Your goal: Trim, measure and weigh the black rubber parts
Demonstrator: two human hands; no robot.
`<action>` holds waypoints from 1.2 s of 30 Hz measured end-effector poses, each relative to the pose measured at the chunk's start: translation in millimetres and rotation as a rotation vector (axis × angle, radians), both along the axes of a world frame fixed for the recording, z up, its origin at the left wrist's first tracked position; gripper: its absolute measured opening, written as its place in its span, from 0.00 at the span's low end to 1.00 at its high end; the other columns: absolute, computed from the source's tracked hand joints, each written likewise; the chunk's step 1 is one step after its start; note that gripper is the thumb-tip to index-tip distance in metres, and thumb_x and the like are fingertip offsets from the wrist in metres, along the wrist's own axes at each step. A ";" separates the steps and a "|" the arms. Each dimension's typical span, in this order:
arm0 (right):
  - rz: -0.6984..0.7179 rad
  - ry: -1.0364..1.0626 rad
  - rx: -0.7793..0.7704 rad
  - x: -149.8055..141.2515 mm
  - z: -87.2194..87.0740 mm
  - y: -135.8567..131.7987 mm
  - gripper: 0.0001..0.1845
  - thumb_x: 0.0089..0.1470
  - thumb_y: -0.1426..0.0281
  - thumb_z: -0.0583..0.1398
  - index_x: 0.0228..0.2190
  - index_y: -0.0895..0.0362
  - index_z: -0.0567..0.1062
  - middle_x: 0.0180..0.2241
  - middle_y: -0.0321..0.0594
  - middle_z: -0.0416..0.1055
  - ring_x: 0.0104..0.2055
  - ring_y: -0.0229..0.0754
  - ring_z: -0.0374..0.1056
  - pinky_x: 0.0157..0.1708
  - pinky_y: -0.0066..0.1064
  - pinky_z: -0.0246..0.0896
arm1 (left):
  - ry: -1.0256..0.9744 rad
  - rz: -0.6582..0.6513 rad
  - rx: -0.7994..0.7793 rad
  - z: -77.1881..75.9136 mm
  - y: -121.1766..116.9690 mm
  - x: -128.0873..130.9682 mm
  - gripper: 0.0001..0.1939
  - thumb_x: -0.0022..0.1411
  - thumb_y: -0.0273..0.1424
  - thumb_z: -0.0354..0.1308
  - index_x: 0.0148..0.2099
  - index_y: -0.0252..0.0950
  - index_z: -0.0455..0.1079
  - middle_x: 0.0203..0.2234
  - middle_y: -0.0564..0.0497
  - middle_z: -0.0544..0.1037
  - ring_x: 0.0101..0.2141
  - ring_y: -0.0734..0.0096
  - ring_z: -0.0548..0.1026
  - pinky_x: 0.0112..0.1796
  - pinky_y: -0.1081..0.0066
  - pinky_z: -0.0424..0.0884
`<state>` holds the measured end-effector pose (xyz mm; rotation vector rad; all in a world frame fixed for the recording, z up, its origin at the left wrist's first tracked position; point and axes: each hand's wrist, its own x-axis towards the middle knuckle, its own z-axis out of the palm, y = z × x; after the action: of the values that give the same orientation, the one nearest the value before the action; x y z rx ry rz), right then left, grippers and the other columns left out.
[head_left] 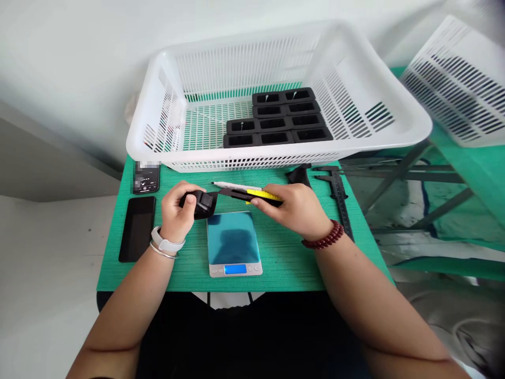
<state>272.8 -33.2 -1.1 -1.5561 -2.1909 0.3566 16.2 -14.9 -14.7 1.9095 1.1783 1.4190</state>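
My left hand is closed around a black molded piece, its thumb pressed on top. In my right hand is a yellow-and-black utility knife, its blade end pointing left. The knife's tip is close to the black piece; I cannot tell whether they touch. Just behind the knife lies a white marker with a dark tip. Below and between both hands, a digital scale shows a lit blue display and a bluish reflective plate.
A large white plastic basket holds several black rectangular hollow blocks. Two phones, one with a lit screen and one dark, lie at left. Calipers and a black scrap are at right. Another basket stands farther right.
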 end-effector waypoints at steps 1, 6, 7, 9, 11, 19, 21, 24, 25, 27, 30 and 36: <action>0.037 0.016 -0.020 -0.1 0.2 -0.3 0.28 0.58 0.48 0.52 0.26 0.58 0.76 0.19 0.38 0.69 0.21 0.36 0.58 0.24 0.30 0.43 | -0.002 -0.003 0.001 0.0 0.0 0.1 0.23 0.65 0.49 0.48 0.33 0.38 0.74 0.26 0.49 0.74 0.29 0.69 0.71 0.31 0.69 0.65; 0.035 -0.009 -0.037 0.6 0.9 -0.6 0.26 0.58 0.49 0.52 0.26 0.57 0.76 0.18 0.38 0.67 0.21 0.36 0.58 0.24 0.30 0.42 | 0.003 -0.006 -0.005 0.0 -0.3 0.5 0.23 0.64 0.50 0.49 0.33 0.37 0.74 0.26 0.49 0.75 0.29 0.69 0.72 0.32 0.69 0.66; -0.003 -0.018 -0.017 1.1 1.0 -0.4 0.27 0.58 0.49 0.52 0.26 0.57 0.76 0.18 0.38 0.67 0.20 0.36 0.57 0.24 0.30 0.42 | 0.001 -0.008 -0.005 0.0 -0.4 0.7 0.23 0.64 0.50 0.49 0.34 0.37 0.74 0.26 0.49 0.75 0.29 0.69 0.72 0.32 0.69 0.67; -0.021 -0.009 -0.004 2.0 1.3 -0.1 0.28 0.58 0.48 0.51 0.25 0.58 0.75 0.18 0.38 0.67 0.20 0.36 0.56 0.24 0.31 0.42 | -0.003 -0.013 0.006 0.0 -0.4 0.8 0.22 0.65 0.49 0.50 0.34 0.37 0.74 0.27 0.49 0.76 0.30 0.69 0.72 0.32 0.69 0.67; 0.054 0.029 -0.047 2.1 1.6 -0.2 0.28 0.58 0.48 0.52 0.26 0.57 0.76 0.19 0.37 0.67 0.20 0.35 0.57 0.24 0.30 0.43 | 0.000 -0.011 0.018 -0.1 -0.1 0.6 0.21 0.65 0.48 0.49 0.34 0.37 0.74 0.27 0.49 0.75 0.29 0.70 0.72 0.32 0.69 0.67; 0.006 0.006 -0.032 3.4 0.3 1.0 0.28 0.58 0.48 0.51 0.25 0.57 0.75 0.18 0.37 0.65 0.20 0.35 0.56 0.23 0.30 0.41 | 0.022 0.000 0.028 -1.5 2.5 -0.7 0.21 0.65 0.48 0.50 0.34 0.37 0.74 0.26 0.49 0.76 0.30 0.70 0.72 0.32 0.69 0.67; 0.098 0.037 -0.062 3.3 0.6 0.5 0.28 0.58 0.48 0.51 0.25 0.57 0.75 0.18 0.37 0.66 0.20 0.35 0.57 0.23 0.30 0.43 | 0.017 0.008 0.028 -1.8 3.0 -0.8 0.21 0.66 0.47 0.50 0.33 0.37 0.74 0.26 0.49 0.75 0.30 0.69 0.72 0.32 0.69 0.67; 0.130 0.014 -0.057 2.5 0.1 -0.2 0.27 0.58 0.48 0.52 0.28 0.57 0.76 0.19 0.38 0.69 0.21 0.36 0.59 0.24 0.30 0.43 | 0.005 -0.008 0.035 -2.1 3.1 -1.0 0.20 0.66 0.46 0.50 0.34 0.36 0.74 0.26 0.49 0.75 0.30 0.70 0.72 0.32 0.69 0.67; 0.088 -0.011 -0.029 2.4 -0.3 -0.2 0.27 0.58 0.48 0.52 0.27 0.57 0.76 0.19 0.38 0.69 0.21 0.36 0.59 0.23 0.30 0.43 | 0.005 -0.015 0.036 -2.2 3.1 -1.0 0.20 0.66 0.46 0.50 0.34 0.36 0.74 0.27 0.49 0.76 0.30 0.70 0.72 0.32 0.69 0.67; 0.004 -0.043 0.032 2.5 -1.1 -0.2 0.29 0.59 0.48 0.51 0.26 0.58 0.76 0.18 0.39 0.68 0.20 0.36 0.57 0.23 0.31 0.41 | 0.006 -0.021 0.036 -2.4 3.2 -1.0 0.20 0.66 0.45 0.50 0.34 0.36 0.74 0.27 0.49 0.76 0.30 0.70 0.72 0.32 0.70 0.67; 0.045 -0.022 0.037 2.3 -1.9 -0.7 0.30 0.59 0.47 0.50 0.26 0.58 0.76 0.19 0.39 0.69 0.20 0.36 0.58 0.23 0.30 0.42 | 0.010 -0.014 0.037 -2.9 3.9 -1.2 0.19 0.66 0.44 0.50 0.34 0.36 0.74 0.27 0.50 0.75 0.30 0.71 0.72 0.33 0.70 0.67; 0.036 -0.051 0.041 1.6 -2.8 -0.9 0.29 0.59 0.48 0.50 0.27 0.57 0.76 0.19 0.39 0.69 0.20 0.37 0.58 0.23 0.31 0.42 | -0.007 -0.043 0.037 -4.2 3.9 -1.2 0.20 0.66 0.45 0.50 0.34 0.36 0.74 0.27 0.49 0.76 0.30 0.71 0.72 0.32 0.70 0.67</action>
<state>274.5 -34.1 -3.9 -1.5216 -2.2531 0.2843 15.0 -11.0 -18.9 1.9421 1.1080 1.4329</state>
